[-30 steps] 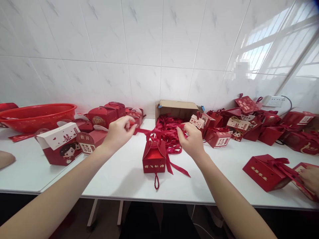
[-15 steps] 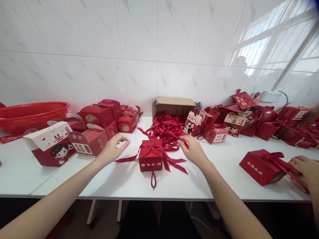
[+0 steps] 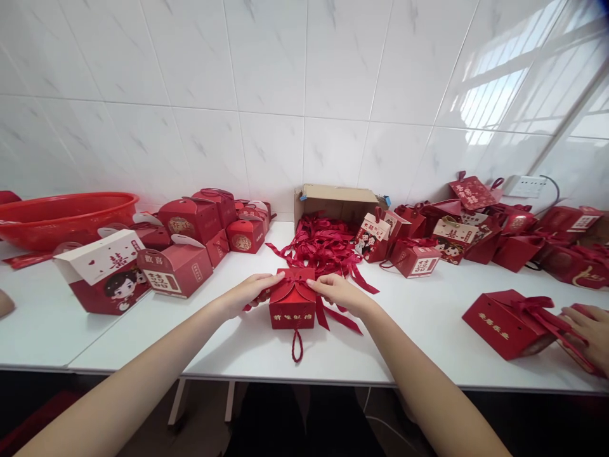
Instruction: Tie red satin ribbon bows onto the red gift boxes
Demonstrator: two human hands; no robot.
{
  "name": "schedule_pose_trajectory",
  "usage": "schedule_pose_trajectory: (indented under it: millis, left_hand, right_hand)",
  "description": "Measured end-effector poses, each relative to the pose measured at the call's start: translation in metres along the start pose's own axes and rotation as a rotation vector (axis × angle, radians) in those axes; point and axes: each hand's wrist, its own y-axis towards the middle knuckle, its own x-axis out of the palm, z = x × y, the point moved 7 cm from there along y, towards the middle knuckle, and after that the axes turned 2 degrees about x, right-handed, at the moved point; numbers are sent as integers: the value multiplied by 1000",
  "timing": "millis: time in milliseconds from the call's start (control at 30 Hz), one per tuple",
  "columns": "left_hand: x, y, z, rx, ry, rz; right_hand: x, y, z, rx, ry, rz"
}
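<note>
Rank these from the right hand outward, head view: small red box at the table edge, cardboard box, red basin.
1. small red box, at the right hand fingertips, centre front.
2. cardboard box, behind, against the wall.
3. red basin, far left.

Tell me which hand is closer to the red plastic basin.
Left. The left hand is right of the red plastic basin, at the small red gift box; the right hand is farther right.

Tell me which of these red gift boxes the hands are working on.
The small red box at the front middle, cord loop lying before it. The left hand and right hand both touch the ribbon on top; every other box sits farther away.
</note>
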Motion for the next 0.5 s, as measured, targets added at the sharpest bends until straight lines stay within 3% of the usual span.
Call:
schedule_pose_trajectory:
  millis: [233,500]
  left_hand:
    - [-6,-2,8,127,14,-5]
    - [-10,-10,15,261,152,50]
  right_hand:
    - [-8,1,-12,-103,144,-76]
    - [-12,-11,-9,-94,254,-123]
